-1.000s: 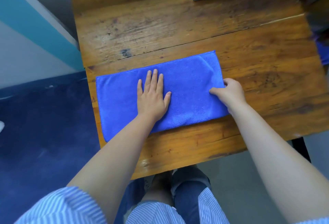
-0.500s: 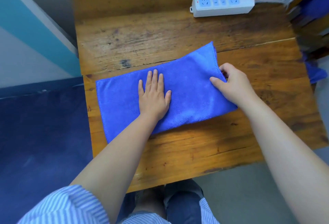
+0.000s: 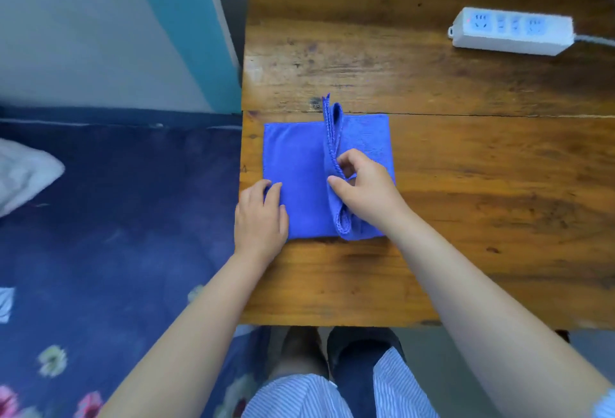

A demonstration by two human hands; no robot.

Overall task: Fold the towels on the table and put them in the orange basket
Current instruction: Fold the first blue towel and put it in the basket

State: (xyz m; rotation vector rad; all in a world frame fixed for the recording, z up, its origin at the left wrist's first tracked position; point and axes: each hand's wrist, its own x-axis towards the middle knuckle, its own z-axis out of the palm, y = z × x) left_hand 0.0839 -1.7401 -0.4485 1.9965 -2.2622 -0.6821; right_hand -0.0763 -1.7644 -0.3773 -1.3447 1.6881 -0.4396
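A blue microfibre towel [image 3: 299, 165] lies on the wooden table [image 3: 466, 184], close to the table's left edge at about nine o'clock from the tabletop's middle. Its left part lies flat, and its right part is lifted and doubled over toward the left, so that the stitched hem stands up in a ridge running from twelve o'clock to six o'clock across the cloth. The right hand [image 3: 366, 188] is pinched on that raised hem, thumb and forefinger closed on the stitched edge, with the other fingers curled behind it above the towel's right half. The left hand [image 3: 261, 214] lies at the towel's seven o'clock corner, fingers [image 3: 274, 189] together and resting on the cloth at the table's edge; whether it grips the cloth or only presses it flat cannot be told. The two hands are apart, with a strip of flat blue cloth between them. A white power strip [image 3: 509, 31] sits on the table at about two o'clock from the towel, well apart from it, its grey cable running off to the right. At nine o'clock, beyond the table, is a dark blue bedspread [image 3: 116, 218] with flower prints toward seven o'clock. The person's striped sleeves and clothing show at six o'clock.
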